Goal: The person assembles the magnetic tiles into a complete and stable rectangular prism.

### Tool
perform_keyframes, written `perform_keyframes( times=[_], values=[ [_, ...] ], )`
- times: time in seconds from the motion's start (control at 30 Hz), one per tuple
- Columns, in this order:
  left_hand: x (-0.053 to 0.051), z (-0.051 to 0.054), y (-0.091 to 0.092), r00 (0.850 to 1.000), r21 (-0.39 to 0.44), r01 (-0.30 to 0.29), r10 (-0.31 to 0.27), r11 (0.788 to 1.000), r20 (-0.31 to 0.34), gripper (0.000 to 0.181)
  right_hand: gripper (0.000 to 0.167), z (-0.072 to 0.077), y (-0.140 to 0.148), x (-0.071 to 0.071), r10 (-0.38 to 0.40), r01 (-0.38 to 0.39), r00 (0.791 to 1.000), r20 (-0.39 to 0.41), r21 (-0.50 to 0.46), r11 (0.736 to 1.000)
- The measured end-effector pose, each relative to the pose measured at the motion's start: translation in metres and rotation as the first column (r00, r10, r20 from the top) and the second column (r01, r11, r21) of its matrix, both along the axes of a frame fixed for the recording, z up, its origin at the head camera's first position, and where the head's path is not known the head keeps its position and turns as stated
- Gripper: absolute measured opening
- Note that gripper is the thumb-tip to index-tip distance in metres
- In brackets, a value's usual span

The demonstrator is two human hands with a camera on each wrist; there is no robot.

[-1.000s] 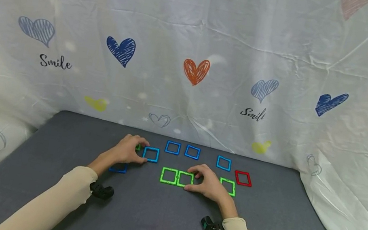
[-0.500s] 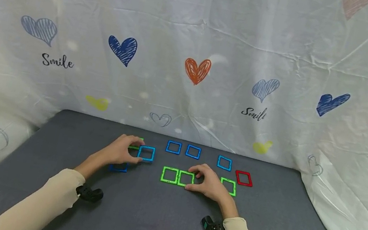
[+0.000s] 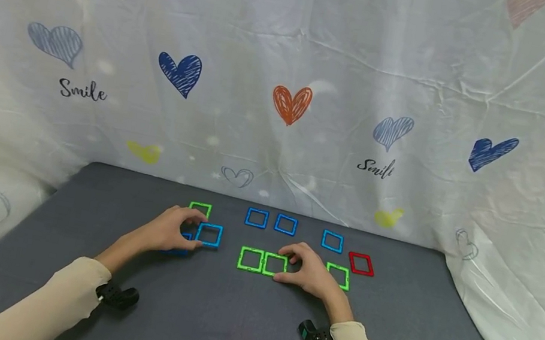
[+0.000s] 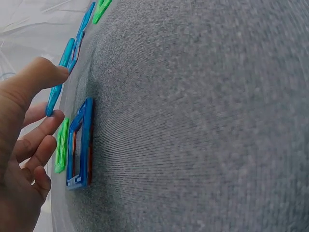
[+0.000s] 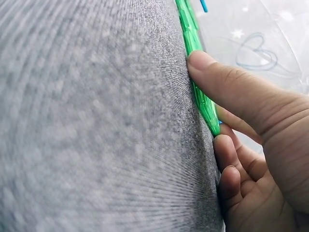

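Observation:
In the head view my left hand pinches a light blue square magnetic tile between thumb and fingers. The left wrist view shows this blue tile raised off the cloth. Below that hand lies a dark blue tile, with red showing along its underside; a green tile is just beyond it. My right hand grips the right green tile of two green squares lying edge to edge, the other being the left green tile. Its thumb presses the near edge of the green tile.
Two blue tiles, a left one and a right one, lie near the back edge. Farther right are another blue tile, a red tile and a lone green tile. A patterned white curtain hangs behind the grey table.
My left hand has moved left and toward me with the light blue tile, uncovering the green tile at the back left. My right hand stays on the green pair.

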State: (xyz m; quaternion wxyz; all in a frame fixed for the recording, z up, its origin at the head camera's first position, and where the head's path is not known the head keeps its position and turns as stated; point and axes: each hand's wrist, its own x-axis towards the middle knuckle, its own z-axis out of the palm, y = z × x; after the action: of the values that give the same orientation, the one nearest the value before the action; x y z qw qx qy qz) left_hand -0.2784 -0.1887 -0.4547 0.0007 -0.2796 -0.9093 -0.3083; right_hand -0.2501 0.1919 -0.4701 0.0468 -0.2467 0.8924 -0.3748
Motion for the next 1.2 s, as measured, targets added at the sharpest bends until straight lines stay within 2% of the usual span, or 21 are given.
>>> perform_keyframes(
  times=[0.23,0.43,0.83,1.2],
  values=[
    [0.0016,0.002,0.0008,0.999,0.029,0.034,-0.034,0.999,0.002,0.05,0.049,0.0,-0.0003,-0.0001,0.001,-0.001,1.0,-0.003,-0.003,1.0],
    [0.0049,0.0033,-0.0016,1.0,0.012,0.022,-0.022,1.0,0.012,0.05,0.05,-0.0008,-0.0016,0.0006,0.009,-0.009,1.0,0.009,0.003,1.0],
    [0.0075,0.0031,-0.0001,0.998,0.038,0.043,-0.045,0.998,0.054,0.05,0.05,0.0015,-0.0017,0.0013,-0.001,0.001,1.0,0.021,0.012,1.0],
    [0.0077,0.0049,0.0014,0.996,0.054,0.065,-0.068,0.996,0.059,0.049,0.049,0.0058,-0.0025,0.0001,-0.004,0.004,0.999,0.043,-0.003,1.0]
  ],
)
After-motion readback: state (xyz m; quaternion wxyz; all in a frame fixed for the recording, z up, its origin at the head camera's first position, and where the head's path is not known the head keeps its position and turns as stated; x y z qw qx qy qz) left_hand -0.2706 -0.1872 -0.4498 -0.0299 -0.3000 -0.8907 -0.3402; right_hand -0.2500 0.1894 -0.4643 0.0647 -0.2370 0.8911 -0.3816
